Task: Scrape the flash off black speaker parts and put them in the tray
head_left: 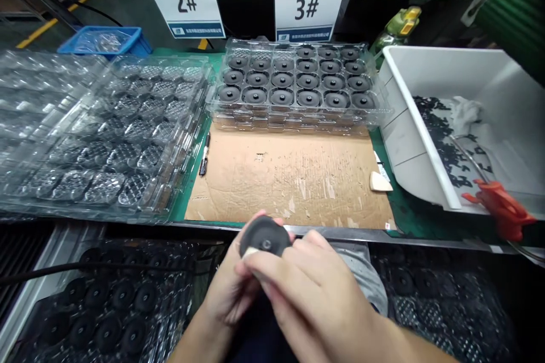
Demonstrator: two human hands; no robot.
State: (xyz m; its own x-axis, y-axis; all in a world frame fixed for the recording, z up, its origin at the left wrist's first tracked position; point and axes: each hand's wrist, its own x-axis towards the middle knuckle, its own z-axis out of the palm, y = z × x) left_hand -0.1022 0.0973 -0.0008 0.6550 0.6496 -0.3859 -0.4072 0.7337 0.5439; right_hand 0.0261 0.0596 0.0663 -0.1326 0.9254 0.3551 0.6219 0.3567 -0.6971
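A round black disc (266, 236) with a small hub in its middle is held up just in front of the table's near edge. My left hand (232, 289) wraps round it from the left and below, fingertips showing behind its upper rim. My right hand (309, 289) is closed, with thumb and forefinger pinching a small pale piece (250, 253) against the disc's lower left edge. Beyond the hands lies a worn cardboard sheet (276, 181). Behind it, a clear tray (298, 116) holds several similar black discs in rows.
Stacked clear trays (102, 130) fill the left. At the right stand a white bin (434, 170) with small black parts and an orange-handled tool (502, 204). A marker (205, 154) and a white wedge (380, 182) lie on the cardboard's edges. More disc trays sit below the table.
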